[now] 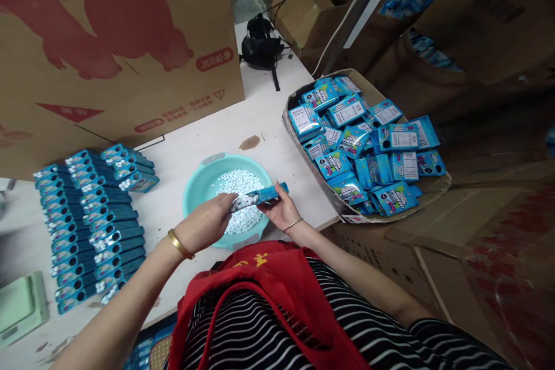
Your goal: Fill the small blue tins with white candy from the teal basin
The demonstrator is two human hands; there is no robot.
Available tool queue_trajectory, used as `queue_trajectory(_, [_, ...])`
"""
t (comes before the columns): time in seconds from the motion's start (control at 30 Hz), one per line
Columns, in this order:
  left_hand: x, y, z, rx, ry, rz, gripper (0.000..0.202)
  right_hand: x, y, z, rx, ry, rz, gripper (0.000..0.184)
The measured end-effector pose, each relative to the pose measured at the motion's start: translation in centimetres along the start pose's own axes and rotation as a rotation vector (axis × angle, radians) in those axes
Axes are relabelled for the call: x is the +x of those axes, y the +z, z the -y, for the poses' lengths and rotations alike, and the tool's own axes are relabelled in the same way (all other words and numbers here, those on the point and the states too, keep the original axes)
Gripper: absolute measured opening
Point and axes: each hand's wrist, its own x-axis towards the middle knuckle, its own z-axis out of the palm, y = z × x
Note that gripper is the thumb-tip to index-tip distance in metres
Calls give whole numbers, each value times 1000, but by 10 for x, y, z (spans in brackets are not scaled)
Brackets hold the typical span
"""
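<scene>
Both hands, left hand (207, 221) and right hand (281, 212), grasp a blue candy pack (259, 196) whose white pellets could spill outside the teal basin (197, 185) beneath if tilted.

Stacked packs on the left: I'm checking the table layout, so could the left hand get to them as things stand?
Probably yes. The stacked packs lie open on the table beside the left hand with nothing between, though it now grips a pack with the right hand.

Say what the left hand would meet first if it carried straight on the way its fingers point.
The left hand points right, so it would probably meet the right hand holding the blue pack first, above the basin; depth is uncertain.
</scene>
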Motion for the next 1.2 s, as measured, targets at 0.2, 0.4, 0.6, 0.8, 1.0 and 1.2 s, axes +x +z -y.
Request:
queue_trajectory(0.2, [2,-11,-47,262,-127,-2,58,6,-2,-7,-12,35,-33,37])
queue_trajectory(0.4, [-9,-16,-30,328,-113,-11,49,10,-3,0,-11,-23,-84,36])
queue_trajectory(0.6, [28,70,80,139,-348,-134,43,13,-9,17,-4,-74,-122,38])
queue_trajectory(0.8, [73,151,104,49,-339,-110,43,18,-13,18,2,-79,-134,40])
queue_trajectory(1.0, [59,175,84,-130,-189,-7,49,22,-14,17,6,-84,-149,42])
queue_trajectory(1.2, [38,172,70,-337,-100,61,44,23,-17,21,24,-52,-126,42])
